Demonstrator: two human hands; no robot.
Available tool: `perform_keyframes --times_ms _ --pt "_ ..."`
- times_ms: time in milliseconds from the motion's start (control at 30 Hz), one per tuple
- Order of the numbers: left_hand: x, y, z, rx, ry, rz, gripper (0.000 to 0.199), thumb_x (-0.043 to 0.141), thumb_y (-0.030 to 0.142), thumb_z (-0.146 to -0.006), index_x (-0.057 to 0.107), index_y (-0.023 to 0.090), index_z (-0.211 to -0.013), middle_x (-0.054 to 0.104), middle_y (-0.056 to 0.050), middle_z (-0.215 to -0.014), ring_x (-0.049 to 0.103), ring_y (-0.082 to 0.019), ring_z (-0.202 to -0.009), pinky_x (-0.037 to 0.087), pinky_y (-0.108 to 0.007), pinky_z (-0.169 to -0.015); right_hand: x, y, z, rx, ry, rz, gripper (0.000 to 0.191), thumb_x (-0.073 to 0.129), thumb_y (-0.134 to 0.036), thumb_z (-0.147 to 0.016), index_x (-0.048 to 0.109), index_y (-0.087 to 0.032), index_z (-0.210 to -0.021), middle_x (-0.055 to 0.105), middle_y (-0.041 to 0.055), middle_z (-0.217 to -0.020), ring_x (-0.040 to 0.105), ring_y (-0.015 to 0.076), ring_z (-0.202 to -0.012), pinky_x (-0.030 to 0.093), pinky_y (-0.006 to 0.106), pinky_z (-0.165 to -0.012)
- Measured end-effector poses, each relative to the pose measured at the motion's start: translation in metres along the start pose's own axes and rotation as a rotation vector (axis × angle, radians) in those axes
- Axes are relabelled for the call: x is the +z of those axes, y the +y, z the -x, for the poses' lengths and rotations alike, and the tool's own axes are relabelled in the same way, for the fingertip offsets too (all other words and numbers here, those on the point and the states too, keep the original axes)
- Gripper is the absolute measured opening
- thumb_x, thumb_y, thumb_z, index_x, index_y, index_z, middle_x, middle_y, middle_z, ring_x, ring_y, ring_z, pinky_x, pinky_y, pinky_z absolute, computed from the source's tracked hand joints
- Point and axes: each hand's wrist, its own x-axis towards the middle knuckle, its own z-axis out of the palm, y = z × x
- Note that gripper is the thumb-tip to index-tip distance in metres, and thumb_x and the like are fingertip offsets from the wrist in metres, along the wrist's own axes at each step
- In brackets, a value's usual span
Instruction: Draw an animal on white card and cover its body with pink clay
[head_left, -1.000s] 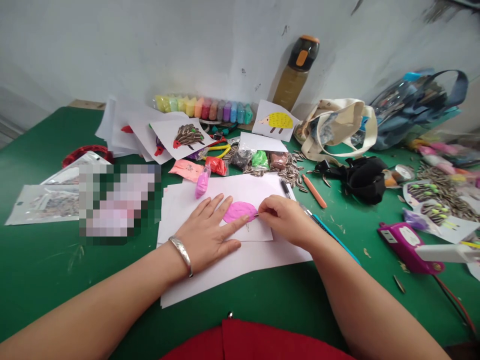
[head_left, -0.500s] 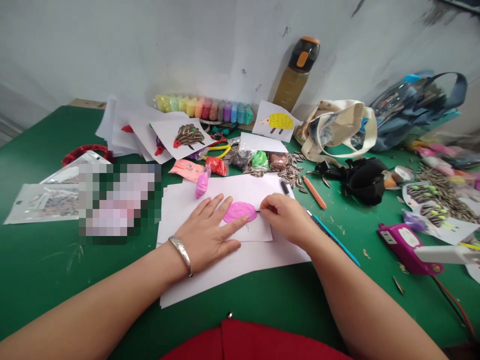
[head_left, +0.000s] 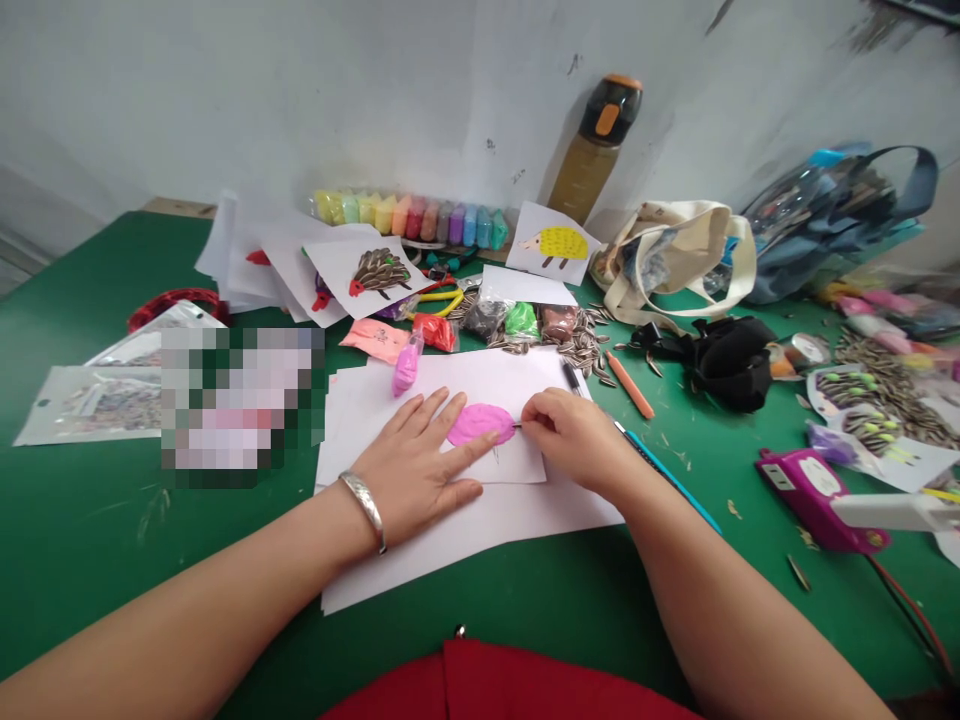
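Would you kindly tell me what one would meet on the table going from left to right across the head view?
Patterned packets → left hand → right hand → black pouch-like item → papers with seeds stuck on. The pink oval is omitted, as fingers overlap it.

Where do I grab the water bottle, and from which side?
I'd grip the bottle around its straight body, just below the dark cap, from the front: the wall is behind, and the yellow picture and cream bag crowd its base.

the clay oval (head_left: 481,425) is plain pink, the tabletop (head_left: 112,520) solid green.
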Motion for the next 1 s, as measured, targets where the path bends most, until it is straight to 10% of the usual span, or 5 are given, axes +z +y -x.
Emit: perform_keyframes --times_ms 1000 --pt "-0.0014 0.0001 0.0003 0.003 0.003 0.004 0.057 0.044 0.055 -0.093 0.026 0.045 -0.146 0.021 0.000 -0.158 0.019 -0.035 -0.142 0.011 -0.052 -0.113 0.0083 -0.0018 -0.0047 0.029 0.083 -0.025 0.012 0.049 -0.016 -0.086 0.058 -0.021 -0.079 0.058 0.0004 -0.082 0.053 0.0143 -0.076 0.034 0.026 -0.066"
